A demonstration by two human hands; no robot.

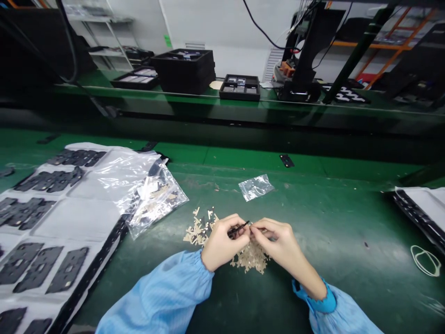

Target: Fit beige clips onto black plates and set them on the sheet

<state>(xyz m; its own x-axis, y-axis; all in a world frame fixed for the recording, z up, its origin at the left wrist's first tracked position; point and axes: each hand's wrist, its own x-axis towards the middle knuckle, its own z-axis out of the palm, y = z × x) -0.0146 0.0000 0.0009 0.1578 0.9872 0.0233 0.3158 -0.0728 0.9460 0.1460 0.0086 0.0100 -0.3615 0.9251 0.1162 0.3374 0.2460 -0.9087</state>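
My left hand (225,241) is closed around a thin black plastic part (238,229), seen nearly edge-on. Thumb and fingers of my right hand (274,239) are pinched together at the right end of that part; whatever small piece they hold is hidden. Below both hands lies a heap of small beige metal pieces (252,259). A looser scatter of similar beige pieces (198,232), with a few dark bits, spreads to the left of my left hand.
A white-lined tray (93,211) of flat black parts fills the left, a clear bag (156,204) of pieces overlapping its edge. Ahead lie a small clear bag (256,187) and a black part (287,160). Rubber bands (426,260) and another tray (424,218) are right. Black boxes (186,72) stand on the shelf.
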